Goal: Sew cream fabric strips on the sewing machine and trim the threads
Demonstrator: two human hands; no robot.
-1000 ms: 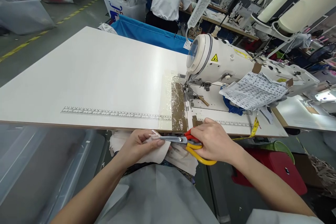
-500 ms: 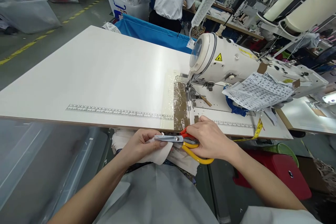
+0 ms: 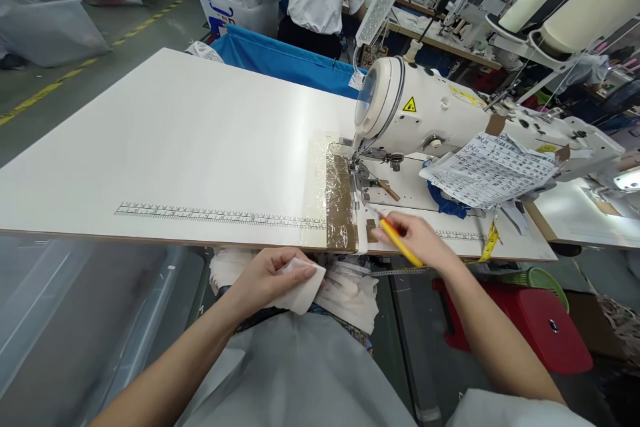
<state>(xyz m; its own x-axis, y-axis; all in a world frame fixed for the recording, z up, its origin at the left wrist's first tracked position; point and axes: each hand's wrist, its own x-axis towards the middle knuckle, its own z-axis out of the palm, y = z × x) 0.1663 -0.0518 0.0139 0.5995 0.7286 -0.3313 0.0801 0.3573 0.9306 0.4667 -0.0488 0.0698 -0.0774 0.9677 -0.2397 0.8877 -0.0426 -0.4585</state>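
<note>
White fabric [image 3: 305, 291] sat pinched in the left hand [image 3: 266, 280] by the near edge of the surface [image 3: 225, 153]. The right hand [image 3: 419, 239] gripped blurred scissors [image 3: 403, 245], apart to the right; snipping seemed done, anything remaining unclear.

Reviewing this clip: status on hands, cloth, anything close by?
Left hand pinching pale cloth. Right hand holding scissors, blades apart from cloth. Sewing machine just beyond right hand.
</note>
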